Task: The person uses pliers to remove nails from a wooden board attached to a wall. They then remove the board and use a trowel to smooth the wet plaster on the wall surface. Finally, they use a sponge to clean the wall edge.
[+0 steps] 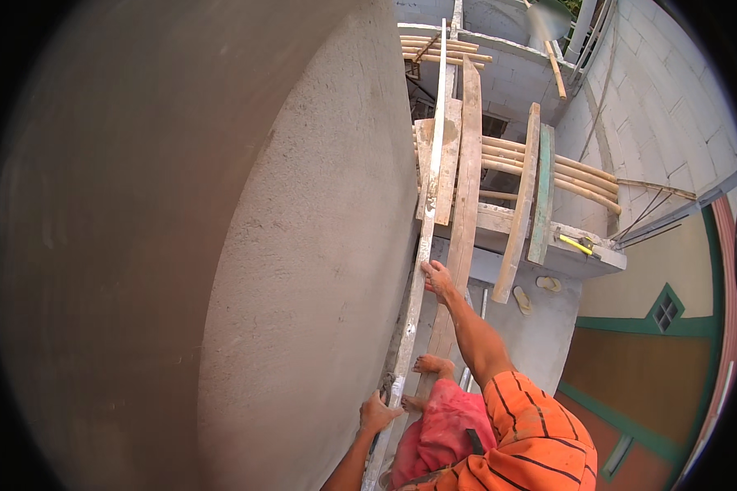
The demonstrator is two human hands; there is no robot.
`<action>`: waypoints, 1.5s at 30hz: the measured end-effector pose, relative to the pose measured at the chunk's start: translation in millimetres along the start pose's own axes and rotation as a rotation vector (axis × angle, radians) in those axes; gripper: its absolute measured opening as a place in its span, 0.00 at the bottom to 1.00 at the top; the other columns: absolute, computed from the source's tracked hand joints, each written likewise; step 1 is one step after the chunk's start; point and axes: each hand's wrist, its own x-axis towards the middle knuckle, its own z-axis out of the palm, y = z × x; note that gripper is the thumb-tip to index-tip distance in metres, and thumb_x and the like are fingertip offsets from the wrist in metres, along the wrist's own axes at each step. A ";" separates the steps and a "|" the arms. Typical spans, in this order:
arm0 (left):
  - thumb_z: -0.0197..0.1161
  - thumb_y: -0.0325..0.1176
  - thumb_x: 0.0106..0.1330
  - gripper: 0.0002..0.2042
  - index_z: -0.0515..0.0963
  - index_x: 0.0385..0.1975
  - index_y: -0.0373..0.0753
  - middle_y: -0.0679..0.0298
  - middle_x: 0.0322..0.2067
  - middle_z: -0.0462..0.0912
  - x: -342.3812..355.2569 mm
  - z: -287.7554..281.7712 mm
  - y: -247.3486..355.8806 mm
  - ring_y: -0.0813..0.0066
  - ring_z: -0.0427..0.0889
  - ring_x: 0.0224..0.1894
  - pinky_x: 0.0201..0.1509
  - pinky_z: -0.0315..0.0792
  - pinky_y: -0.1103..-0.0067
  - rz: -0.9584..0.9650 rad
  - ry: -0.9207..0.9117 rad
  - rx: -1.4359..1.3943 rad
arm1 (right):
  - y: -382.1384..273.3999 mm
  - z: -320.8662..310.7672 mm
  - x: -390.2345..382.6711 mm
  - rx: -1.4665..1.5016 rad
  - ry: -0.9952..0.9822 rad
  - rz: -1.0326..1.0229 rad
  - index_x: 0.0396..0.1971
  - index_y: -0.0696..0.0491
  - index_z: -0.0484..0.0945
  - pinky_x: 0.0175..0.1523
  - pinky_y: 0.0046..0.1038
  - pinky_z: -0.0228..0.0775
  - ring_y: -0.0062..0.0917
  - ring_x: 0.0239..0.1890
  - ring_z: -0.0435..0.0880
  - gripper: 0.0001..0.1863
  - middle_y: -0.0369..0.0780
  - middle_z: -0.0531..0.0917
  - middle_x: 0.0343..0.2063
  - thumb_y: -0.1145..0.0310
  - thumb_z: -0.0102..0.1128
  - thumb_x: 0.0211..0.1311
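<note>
A long, pale, plaster-smeared straightedge [418, 278] runs from the lower edge far ahead, close beside the grey plastered wall [311, 245]. My left hand [378, 412] grips its near part, fingers curled round the edge. Farther along, my right hand [438, 280] is closed on the same bar with the arm stretched forward. The wall shows a darker, smoother band at far left and a rougher, lighter area nearer the bar. My bare feet [432, 365] rest on a narrow wooden plank [465, 196] running alongside.
Shorter boards [519, 204] lie across bamboo poles [585, 182] ahead. A yellow-handled tool [577, 243] rests on a concrete ledge [573, 263]. Flip-flops [522, 300] lie on the floor below. Block walls [671, 90] and a green-trimmed wooden panel [643, 360] stand at right.
</note>
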 end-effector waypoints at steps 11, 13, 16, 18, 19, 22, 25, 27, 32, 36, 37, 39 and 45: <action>0.69 0.42 0.41 0.31 0.71 0.46 0.31 0.49 0.46 0.79 175.0 -22.7 124.5 0.54 0.78 0.49 0.54 0.70 0.68 0.118 0.133 -0.083 | 214.9 -61.7 -246.8 0.100 -0.545 0.762 0.64 0.41 0.57 0.46 0.28 0.65 0.22 0.45 0.73 0.38 0.32 0.71 0.50 0.40 0.55 0.56; 0.68 0.42 0.42 0.33 0.70 0.48 0.30 0.49 0.48 0.78 203.5 -25.6 146.6 0.55 0.77 0.52 0.57 0.69 0.69 0.142 0.127 -0.100 | 207.4 -35.2 -263.6 0.291 -0.557 0.626 0.63 0.42 0.58 0.46 0.28 0.67 0.22 0.46 0.73 0.37 0.33 0.72 0.50 0.41 0.55 0.57; 0.69 0.43 0.43 0.35 0.69 0.50 0.29 0.48 0.51 0.76 229.1 -21.1 162.7 0.55 0.75 0.54 0.58 0.68 0.70 0.154 0.091 -0.074 | 188.8 -17.6 -252.0 0.392 -0.563 0.484 0.61 0.44 0.59 0.48 0.31 0.69 0.23 0.47 0.75 0.33 0.34 0.74 0.48 0.45 0.55 0.61; 0.68 0.44 0.44 0.31 0.70 0.47 0.29 0.48 0.48 0.77 237.2 -8.0 151.9 0.55 0.77 0.51 0.55 0.70 0.69 0.146 0.113 -0.130 | 188.0 -11.8 -235.5 0.364 -0.503 0.489 0.58 0.46 0.61 0.48 0.34 0.71 0.24 0.45 0.78 0.25 0.35 0.77 0.43 0.54 0.53 0.65; 0.68 0.44 0.45 0.30 0.71 0.45 0.29 0.48 0.46 0.78 240.9 -2.3 145.6 0.54 0.78 0.49 0.54 0.70 0.69 0.141 0.126 -0.160 | 196.7 -11.6 -230.1 0.330 -0.446 0.490 0.54 0.47 0.64 0.46 0.33 0.71 0.23 0.43 0.77 0.22 0.35 0.77 0.41 0.54 0.53 0.65; 0.66 0.42 0.48 0.23 0.71 0.39 0.31 0.50 0.39 0.79 235.8 7.6 107.8 0.55 0.79 0.42 0.48 0.70 0.68 0.047 0.145 -0.244 | 226.7 -11.0 -199.7 0.253 -0.277 0.464 0.44 0.50 0.68 0.38 0.29 0.71 0.21 0.36 0.77 0.16 0.34 0.78 0.34 0.55 0.54 0.65; 0.65 0.40 0.50 0.18 0.71 0.33 0.33 0.52 0.33 0.78 208.2 11.9 52.3 0.56 0.78 0.38 0.44 0.70 0.67 0.057 0.173 -0.359 | 276.0 -31.6 -133.1 0.249 -0.235 0.385 0.47 0.51 0.67 0.39 0.28 0.73 0.24 0.38 0.80 0.18 0.37 0.79 0.34 0.54 0.52 0.65; 0.64 0.38 0.51 0.17 0.72 0.34 0.33 0.54 0.33 0.79 175.2 6.1 27.4 0.57 0.79 0.38 0.45 0.70 0.67 0.041 0.118 -0.338 | 316.2 -48.1 -65.2 0.103 -0.218 0.351 0.46 0.51 0.68 0.36 0.28 0.73 0.24 0.35 0.79 0.20 0.36 0.78 0.34 0.52 0.54 0.64; 0.66 0.35 0.50 0.15 0.74 0.35 0.35 0.58 0.32 0.80 112.9 38.7 -68.2 0.61 0.79 0.37 0.43 0.70 0.70 -0.106 0.017 -0.231 | 254.6 -18.4 75.7 0.215 -0.094 0.212 0.44 0.51 0.72 0.33 0.29 0.71 0.25 0.31 0.78 0.21 0.36 0.76 0.32 0.49 0.56 0.62; 0.66 0.35 0.51 0.15 0.74 0.35 0.36 0.59 0.30 0.79 75.7 70.2 -116.8 0.65 0.78 0.34 0.41 0.70 0.72 -0.193 -0.044 -0.328 | 199.5 4.2 163.9 0.134 -0.059 -0.025 0.69 0.51 0.42 0.64 0.36 0.56 0.35 0.63 0.63 0.45 0.43 0.62 0.64 0.45 0.54 0.61; 0.66 0.35 0.51 0.15 0.74 0.35 0.36 0.59 0.29 0.78 62.1 78.1 -121.6 0.65 0.77 0.33 0.40 0.70 0.72 -0.216 -0.032 -0.362 | 186.7 12.3 161.7 -0.064 0.041 -0.026 0.67 0.58 0.48 0.65 0.33 0.55 0.39 0.64 0.63 0.46 0.52 0.61 0.63 0.44 0.57 0.59; 0.66 0.36 0.51 0.14 0.75 0.34 0.36 0.60 0.28 0.78 39.7 85.6 -123.5 0.67 0.77 0.32 0.39 0.70 0.72 -0.253 -0.050 -0.414 | 181.2 5.5 150.0 -0.292 0.142 -0.133 0.66 0.58 0.52 0.65 0.32 0.55 0.40 0.64 0.62 0.46 0.52 0.61 0.63 0.42 0.57 0.57; 0.63 0.42 0.54 0.15 0.74 0.34 0.37 0.60 0.24 0.76 -11.5 80.2 -134.5 0.69 0.76 0.29 0.37 0.69 0.72 -0.269 -0.152 -0.384 | 259.2 -92.1 5.8 -0.747 0.092 0.030 0.61 0.56 0.64 0.66 0.33 0.54 0.40 0.63 0.65 0.38 0.52 0.68 0.59 0.44 0.55 0.58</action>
